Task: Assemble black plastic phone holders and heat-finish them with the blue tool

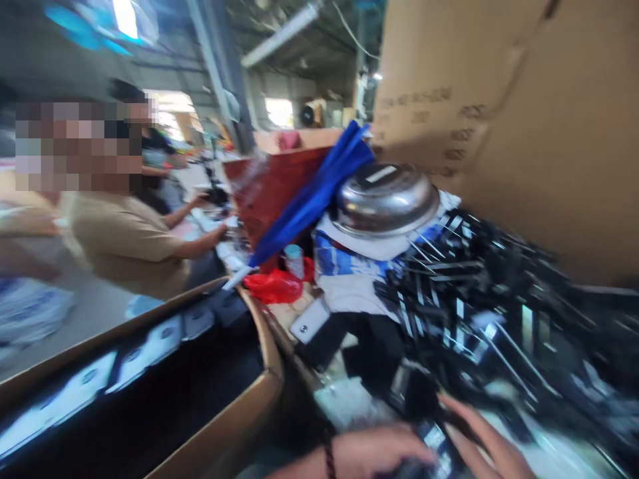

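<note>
At the bottom of the view my left hand (382, 452), with a dark band on its wrist, has its fingers curled at a small black item (433, 436) with a pale label. Just to the right, my right hand (482, 436) is beside the same item, fingers stretched out and apart. Motion blur hides the exact contact. A large pile of black pieces with shiny metal strips (464, 299) lies beyond and to the right of my hands. Black flat pieces (374, 359) and a white phone-like object (310, 320) lie ahead of them.
An open carton (272, 362) with black contents and white cards stands at left. Behind are a metal lid (387, 199), blue umbrella-like cloth (314, 199), red bag (277, 286) and cup (294, 261). A tall carton (524, 133) rises at right. People work at left.
</note>
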Motion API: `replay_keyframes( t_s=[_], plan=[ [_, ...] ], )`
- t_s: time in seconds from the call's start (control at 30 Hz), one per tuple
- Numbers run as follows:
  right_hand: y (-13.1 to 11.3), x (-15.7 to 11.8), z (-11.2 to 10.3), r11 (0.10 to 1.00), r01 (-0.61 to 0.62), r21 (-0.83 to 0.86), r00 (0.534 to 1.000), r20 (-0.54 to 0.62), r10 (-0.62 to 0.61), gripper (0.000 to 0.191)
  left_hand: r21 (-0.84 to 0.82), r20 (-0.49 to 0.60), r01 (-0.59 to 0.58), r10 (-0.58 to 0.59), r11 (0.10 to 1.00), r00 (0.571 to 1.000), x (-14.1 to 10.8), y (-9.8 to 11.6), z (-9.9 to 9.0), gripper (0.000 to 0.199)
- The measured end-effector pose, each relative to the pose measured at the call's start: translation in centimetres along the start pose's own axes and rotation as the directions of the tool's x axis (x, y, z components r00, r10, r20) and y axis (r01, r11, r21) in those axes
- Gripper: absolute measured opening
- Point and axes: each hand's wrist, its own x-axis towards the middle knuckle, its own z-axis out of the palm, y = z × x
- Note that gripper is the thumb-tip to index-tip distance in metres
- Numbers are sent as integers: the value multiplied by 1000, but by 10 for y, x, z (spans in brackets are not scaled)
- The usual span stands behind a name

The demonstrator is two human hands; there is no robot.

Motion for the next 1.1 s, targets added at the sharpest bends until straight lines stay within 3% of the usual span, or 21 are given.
replay_keyframes(
  t_s=[0.03, 0.1, 0.17, 0.57, 0.8, 0.97, 1.1],
  plan=[
    [2, -8, -7, 999, -33, -19, 999, 6, 34, 29, -93, 129, 45, -33, 995, 991, -1, -2, 9, 51],
    [3, -19, -18, 1000, 9, -16, 991, 135, -7, 31, -342, 360, 198, -67, 918, 931, -4, -2, 19, 47],
    [1, -21, -24, 1000, 8, -21, 980, 199, -4, 33, -489, 455, 315, -70, 813, 887, -6, 1, 20, 37],
    [-10, -31, -46, 977, -19, -210, 964, 254, 73, 26, -429, 514, 404, -149, 808, 844, -4, 21, 24, 47],
    [-10, -29, -52, 962, -43, -269, 935, 330, 134, 22, -380, 505, 363, -138, 851, 852, 1, 10, 26, 43],
    [-12, -30, -55, 943, -51, -330, 894, 405, 190, 24, -342, 528, 386, -164, 857, 833, 4, 6, 28, 51],
    [-13, -31, -56, 931, -49, -361, 888, 411, 206, 23, -297, 524, 414, -215, 860, 824, 4, 8, 29, 54]
  ],
)
